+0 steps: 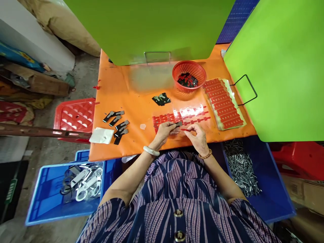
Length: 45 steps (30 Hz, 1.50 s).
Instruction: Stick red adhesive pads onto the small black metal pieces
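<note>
My left hand (163,134) is closed on a small flat black metal piece with a grey end (179,124), over the table's near edge. Close beside it, my right hand (197,138) pinches a small red sticker (185,130) between thumb and finger. Beneath and beyond both hands lies a sheet of red stickers (193,115), with gaps in its rows. A small pile of black pieces (161,99) sits past that sheet. More black pieces with grey ends (122,127) are spread to the left.
A red mesh basket (188,89) holds black and red pieces. Stacked red sticker sheets (224,103) lie right, near a green panel (280,71). White paper (101,135) lies at the orange table's (113,81) left edge. Blue bins (50,199) (273,189) with metal parts flank me.
</note>
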### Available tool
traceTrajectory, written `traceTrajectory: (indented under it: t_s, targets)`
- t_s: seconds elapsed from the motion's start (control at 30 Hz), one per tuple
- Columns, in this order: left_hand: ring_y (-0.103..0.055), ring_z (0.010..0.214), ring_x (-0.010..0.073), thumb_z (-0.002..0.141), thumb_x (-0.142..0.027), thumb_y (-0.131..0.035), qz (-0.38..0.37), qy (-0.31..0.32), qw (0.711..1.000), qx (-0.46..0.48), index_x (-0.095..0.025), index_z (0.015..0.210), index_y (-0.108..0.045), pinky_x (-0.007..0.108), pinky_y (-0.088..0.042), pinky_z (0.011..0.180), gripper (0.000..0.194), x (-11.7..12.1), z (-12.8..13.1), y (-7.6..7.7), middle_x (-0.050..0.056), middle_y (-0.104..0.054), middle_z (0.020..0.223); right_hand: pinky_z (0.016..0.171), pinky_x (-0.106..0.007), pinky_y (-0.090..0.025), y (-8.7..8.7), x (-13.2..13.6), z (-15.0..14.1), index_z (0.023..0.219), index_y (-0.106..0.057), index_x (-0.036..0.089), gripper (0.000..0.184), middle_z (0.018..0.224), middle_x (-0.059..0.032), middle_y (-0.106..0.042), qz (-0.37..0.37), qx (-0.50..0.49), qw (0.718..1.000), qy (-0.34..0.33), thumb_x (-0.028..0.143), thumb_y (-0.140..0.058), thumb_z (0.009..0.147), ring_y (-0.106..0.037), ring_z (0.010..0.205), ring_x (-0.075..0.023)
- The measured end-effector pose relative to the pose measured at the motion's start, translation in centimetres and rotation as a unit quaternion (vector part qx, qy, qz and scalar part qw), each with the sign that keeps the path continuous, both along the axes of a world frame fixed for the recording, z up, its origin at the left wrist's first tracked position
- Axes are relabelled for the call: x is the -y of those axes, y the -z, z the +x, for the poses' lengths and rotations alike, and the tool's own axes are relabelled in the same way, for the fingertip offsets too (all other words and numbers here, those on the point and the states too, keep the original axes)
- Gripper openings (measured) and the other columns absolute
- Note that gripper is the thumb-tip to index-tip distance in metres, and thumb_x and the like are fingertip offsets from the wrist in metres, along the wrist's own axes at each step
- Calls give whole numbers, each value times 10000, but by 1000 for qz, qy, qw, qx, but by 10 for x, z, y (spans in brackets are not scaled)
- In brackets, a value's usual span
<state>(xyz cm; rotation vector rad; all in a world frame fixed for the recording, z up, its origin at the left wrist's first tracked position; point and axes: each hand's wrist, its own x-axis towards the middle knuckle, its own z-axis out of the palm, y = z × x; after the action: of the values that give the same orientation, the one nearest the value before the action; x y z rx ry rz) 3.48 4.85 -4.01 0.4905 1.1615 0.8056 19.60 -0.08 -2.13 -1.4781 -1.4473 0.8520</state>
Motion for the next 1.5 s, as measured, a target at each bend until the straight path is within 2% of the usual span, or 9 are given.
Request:
traceTrajectory:
  t_s: [0.1, 0.27, 0.4, 0.53, 1.17, 1.5]
  targets:
    - [-717, 629, 150, 849, -66, -602, -9, 8, 1000, 14, -76, 855, -648, 231, -582, 650, 47, 16, -14, -10, 104, -741, 714, 757, -318, -492, -9, -4, -3, 750, -533, 225, 97, 744, 7, -593, 14, 0, 1000, -15, 234, -626, 778, -571, 748, -163]
    - [-743, 756, 182, 830, -64, -606, -19, 13, 998, 53, -72, 913, -671, 267, -594, 778, 105, 39, -36, -23, 149, -760, 854, 747, -308, -481, -14, -4, -13, 774, -530, 225, 89, 760, 14, -589, -8, -7, 997, -79, 210, -618, 781, -569, 754, -155]
    - [-748, 752, 185, 811, -49, -601, -25, -2, 997, 77, -83, 941, -663, 249, -599, 741, 148, 49, -43, -31, 137, -761, 865, 741, -307, -471, -16, -1, -22, 768, -524, 222, 81, 758, 12, -591, -1, 5, 994, -110, 196, -590, 806, -570, 744, -152]
    - [-749, 739, 177, 795, -43, -603, -23, -17, 995, 92, -93, 939, -661, 231, -598, 721, 162, 56, -42, -38, 120, -765, 851, 737, -307, -470, -19, 1, -29, 770, -522, 222, 84, 751, 10, -590, 10, 18, 994, -111, 196, -581, 824, -573, 737, -153]
    - [-750, 758, 191, 768, -63, -647, -8, -16, 995, 99, -97, 960, -677, 250, -603, 739, 197, 60, -33, -41, 83, -752, 769, 741, -326, -475, -25, 7, -31, 775, -525, 221, 101, 754, -6, -612, 48, 41, 993, -100, 170, -575, 847, -590, 741, -164]
    - [-750, 770, 195, 778, -61, -634, -10, -10, 996, 85, -90, 984, -686, 298, -608, 793, 214, 58, -34, -44, 100, -763, 838, 736, -328, -479, -23, 7, -31, 772, -524, 228, 104, 766, -6, -613, 46, 51, 992, -108, 177, -564, 854, -590, 751, -167]
